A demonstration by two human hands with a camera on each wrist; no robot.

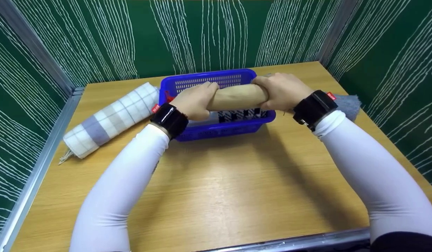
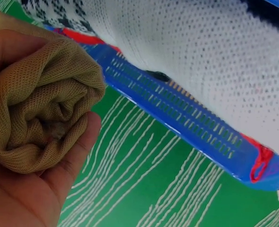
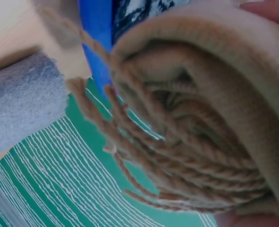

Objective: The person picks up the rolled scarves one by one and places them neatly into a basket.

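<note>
A rolled tan scarf (image 1: pixel 238 97) is held level above the blue basket (image 1: pixel 221 132), one end in each hand. My left hand (image 1: pixel 195 100) grips its left end, and the left wrist view shows the spiral of the roll (image 2: pixel 47 106) against the palm. Around the right end my right hand (image 1: pixel 284 91) is wrapped; twisted fringe (image 3: pixel 177 161) hangs from that end in the right wrist view. Inside the basket lies a black-and-white patterned knit (image 1: pixel 242 114), with white knit cloth (image 2: pixel 191 66) and a bit of red (image 2: pixel 262 161) beside it.
A white checked scarf (image 1: pixel 111 122), rolled up with fringe, lies left of the basket. On the right, partly behind my right wrist, is a grey fuzzy roll (image 1: pixel 349 106). Green walls with white lines (image 1: pixel 216 35) enclose the wooden table (image 1: pixel 216 189) at the back and sides.
</note>
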